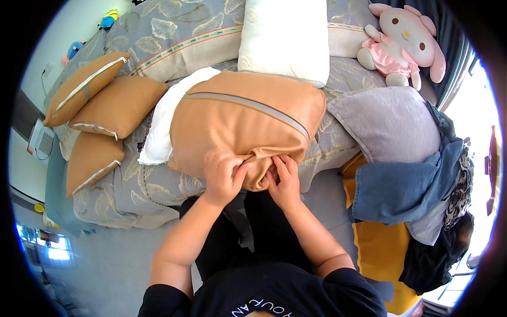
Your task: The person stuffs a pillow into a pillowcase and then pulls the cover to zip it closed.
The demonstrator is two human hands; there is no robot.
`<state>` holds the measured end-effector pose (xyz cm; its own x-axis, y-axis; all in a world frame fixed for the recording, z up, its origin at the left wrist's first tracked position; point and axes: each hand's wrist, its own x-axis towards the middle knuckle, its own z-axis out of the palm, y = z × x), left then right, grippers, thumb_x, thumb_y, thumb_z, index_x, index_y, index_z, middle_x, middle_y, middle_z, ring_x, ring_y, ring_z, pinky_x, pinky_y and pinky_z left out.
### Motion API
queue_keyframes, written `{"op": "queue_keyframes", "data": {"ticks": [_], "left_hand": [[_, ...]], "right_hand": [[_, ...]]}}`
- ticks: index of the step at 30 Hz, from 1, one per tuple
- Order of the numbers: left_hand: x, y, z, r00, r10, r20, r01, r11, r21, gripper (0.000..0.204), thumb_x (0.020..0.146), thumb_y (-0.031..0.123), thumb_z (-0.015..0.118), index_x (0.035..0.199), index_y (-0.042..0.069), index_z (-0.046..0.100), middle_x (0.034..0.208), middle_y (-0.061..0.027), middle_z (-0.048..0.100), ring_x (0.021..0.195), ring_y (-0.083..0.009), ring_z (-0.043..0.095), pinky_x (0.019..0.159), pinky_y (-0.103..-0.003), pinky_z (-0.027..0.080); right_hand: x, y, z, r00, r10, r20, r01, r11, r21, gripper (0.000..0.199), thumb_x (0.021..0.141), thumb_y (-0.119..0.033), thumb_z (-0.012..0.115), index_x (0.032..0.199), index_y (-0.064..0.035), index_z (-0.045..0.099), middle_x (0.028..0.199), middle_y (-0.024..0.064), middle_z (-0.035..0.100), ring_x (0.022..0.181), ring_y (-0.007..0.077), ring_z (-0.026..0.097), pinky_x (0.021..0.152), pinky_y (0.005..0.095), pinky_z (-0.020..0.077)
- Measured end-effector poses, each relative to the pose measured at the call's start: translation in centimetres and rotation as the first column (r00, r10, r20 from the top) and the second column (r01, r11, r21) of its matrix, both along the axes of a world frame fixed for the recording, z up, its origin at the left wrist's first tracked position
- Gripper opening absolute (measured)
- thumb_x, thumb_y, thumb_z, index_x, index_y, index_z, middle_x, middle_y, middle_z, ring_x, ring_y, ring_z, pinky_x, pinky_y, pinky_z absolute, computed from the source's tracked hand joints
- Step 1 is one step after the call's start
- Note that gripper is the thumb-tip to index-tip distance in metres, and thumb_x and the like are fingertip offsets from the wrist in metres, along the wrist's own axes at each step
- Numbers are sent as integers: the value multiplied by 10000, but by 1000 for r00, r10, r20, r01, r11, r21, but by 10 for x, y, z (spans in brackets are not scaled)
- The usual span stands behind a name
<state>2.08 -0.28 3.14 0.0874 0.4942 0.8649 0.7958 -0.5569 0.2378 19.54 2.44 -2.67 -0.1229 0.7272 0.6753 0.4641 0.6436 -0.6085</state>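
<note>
Pinching folds in their fingers, the left hand [222,175] and right hand [285,185] are on a big tan cushion [237,119] at the sofa's [132,201] near edge that looks unfinished imo, while three plump tan cushions [124,103] farther left seem done.

The large tan cushion [237,124] fills the middle of the patterned sofa [119,198], its near edge bunched under the left hand [224,174] and right hand [284,182]; between the hands, only folded fabric fills the narrow space. Above the cushion's upper face the air is open. Behind it, the white pillow [285,42] blocks the way straight back. To the left, a white cloth [166,121] and three smaller tan cushions [124,100] crowd the seat, though a strip of sofa front stays bare below them. To the right, the grey cushion [393,124] nearly closes the gap at the back; the gap widens toward the front. The person's legs [274,227] stand below; left of them, the floor [124,248] is open.
</note>
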Motion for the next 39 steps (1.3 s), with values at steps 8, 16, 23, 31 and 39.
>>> {"op": "queue_keyframes", "data": {"ticks": [8, 16, 23, 31, 39], "left_hand": [[-4, -37, -60, 485, 422, 766, 293, 747, -596, 253, 917, 195, 671, 787, -13, 612, 678, -23, 617, 566, -65, 521, 524, -217, 437], [-13, -37, -57, 282, 474, 834, 383, 742, -551, 242, 903, 252, 689, 825, 34, 620, 722, -40, 618, 620, -115, 583, 582, -241, 494], [6, -29, -46, -44, 452, 891, 554, 753, -355, 192, 896, 207, 694, 863, 34, 619, 813, -46, 639, 700, -129, 607, 652, -269, 517], [-41, -62, -73, 80, 307, 948, 581, 759, -295, 117, 926, 148, 637, 928, 34, 609, 870, -86, 674, 774, -181, 670, 707, -309, 559], [-56, -39, -78, -223, 277, 935, 575, 812, -103, 300, 928, 297, 631, 1099, 65, 548, 1120, -89, 625, 1045, -209, 595, 845, -422, 522]], "right_hand": [[-5, 14, -1, 999, -35, 38, 40, 989, -142, 251, 683, -27, 724, 916, -64, 640, 882, 110, 638, 855, 329, 608, 732, 417, 505], [-9, 21, 2, 997, -60, -42, 58, 997, -44, 205, 664, -4, 721, 852, -56, 656, 797, 109, 634, 782, 316, 623, 686, 400, 519], [-11, 16, 11, 990, -113, -79, 108, 992, -67, 202, 663, 22, 710, 849, -42, 664, 807, 114, 645, 739, 299, 635, 665, 378, 527], [-3, 17, 15, 992, -79, -97, 57, 976, -211, 209, 664, 20, 692, 863, -44, 685, 838, 117, 668, 797, 304, 645, 712, 378, 531], [-27, 11, 12, 992, -84, -89, 82, 996, -24, 211, 659, 20, 677, 858, -51, 676, 852, 106, 672, 818, 299, 644, 744, 378, 528]]}}
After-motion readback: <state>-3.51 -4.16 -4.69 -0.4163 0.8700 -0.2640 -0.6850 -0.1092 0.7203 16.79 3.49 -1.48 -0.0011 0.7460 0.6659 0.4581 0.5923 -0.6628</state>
